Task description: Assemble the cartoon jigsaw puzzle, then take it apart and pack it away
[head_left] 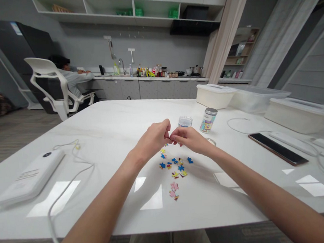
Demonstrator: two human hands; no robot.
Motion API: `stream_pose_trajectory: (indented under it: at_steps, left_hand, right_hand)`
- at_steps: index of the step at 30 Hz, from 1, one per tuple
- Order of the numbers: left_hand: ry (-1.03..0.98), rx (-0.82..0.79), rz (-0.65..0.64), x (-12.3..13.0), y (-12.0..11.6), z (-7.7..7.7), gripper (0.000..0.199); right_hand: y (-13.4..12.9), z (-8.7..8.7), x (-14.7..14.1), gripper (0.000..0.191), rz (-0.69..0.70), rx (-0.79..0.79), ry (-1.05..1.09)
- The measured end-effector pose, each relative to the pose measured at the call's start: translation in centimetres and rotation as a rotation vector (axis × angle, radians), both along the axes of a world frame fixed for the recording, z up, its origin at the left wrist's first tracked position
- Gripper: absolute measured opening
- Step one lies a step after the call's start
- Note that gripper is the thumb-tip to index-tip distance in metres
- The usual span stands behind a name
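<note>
Holding L hand (153,139) and R hand (189,140) together above the bench (105,123), fingertips touching, both mostly closed; can't tell if anything's pinched btwn them. Jigsaw pieces (174,170) are lying just below, spread in a strip running toward me, top pieces closest to L hand. I'm seeing a cartoon-label jar (208,120) standing beyond R hand, w/ a clear container (185,121) beside it.

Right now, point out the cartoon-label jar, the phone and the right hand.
Cartoon-label jar (208,121), head view, on its label.
Phone (277,148), head view, on its screen.
Right hand (191,139), head view, on its back.
</note>
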State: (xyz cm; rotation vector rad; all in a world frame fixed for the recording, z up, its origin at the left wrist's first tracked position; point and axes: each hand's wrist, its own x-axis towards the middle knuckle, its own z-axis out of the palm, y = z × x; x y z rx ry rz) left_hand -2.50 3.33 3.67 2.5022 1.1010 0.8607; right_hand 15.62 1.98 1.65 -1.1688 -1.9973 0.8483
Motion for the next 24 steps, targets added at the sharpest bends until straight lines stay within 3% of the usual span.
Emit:
stream_pose_trajectory:
  at_steps: [3, 5, 8, 11, 13, 18, 20, 24]
  left_hand:
    - [0.002, 0.013, -0.051, 0.0, -0.3, 0.5, 0.029]
    - [0.073, -0.002, -0.075, -0.3, -0.4, 0.7, 0.03]
    - [0.332, -0.06, -0.065, -0.7, -0.5, 0.8, 0.031]
    - [0.645, -0.226, -0.093, -1.0, -0.6, 0.6, 0.03]
    - [0.751, -0.337, -0.11, -1.0, -0.7, 0.5, 0.035]
    - [0.82, -0.385, -0.115, -0.8, -1.2, 0.5, 0.034]
    - [0.831, -0.384, -0.111, -0.7, -1.4, 0.7, 0.031]
    - [0.842, -0.403, -0.113, -0.5, -1.7, 1.0, 0.028]
  right_hand:
    - [0.1, 0.0, 0.1, 0.019, -0.035, 0.017, 0.008]
    - [-0.1, 1.1, 0.4, 0.017, -0.069, 0.126, -0.052]
    - [0.1, 3.4, 1.4, 0.017, -0.198, 0.374, -0.135]
    - [1.4, 5.4, 3.1, 0.018, -0.399, 0.558, -0.338]
    - [2.6, 6.1, 4.1, 0.019, -0.464, 0.531, -0.524]
    - [4.6, 6.5, 5.1, 0.02, -0.315, 0.251, -0.769]
    - [4.3, 6.8, 4.8, 0.022, -0.32, 0.277, -0.744]
    - [1.0, 6.7, 4.0, 0.024, -0.375, 0.5, -0.573]
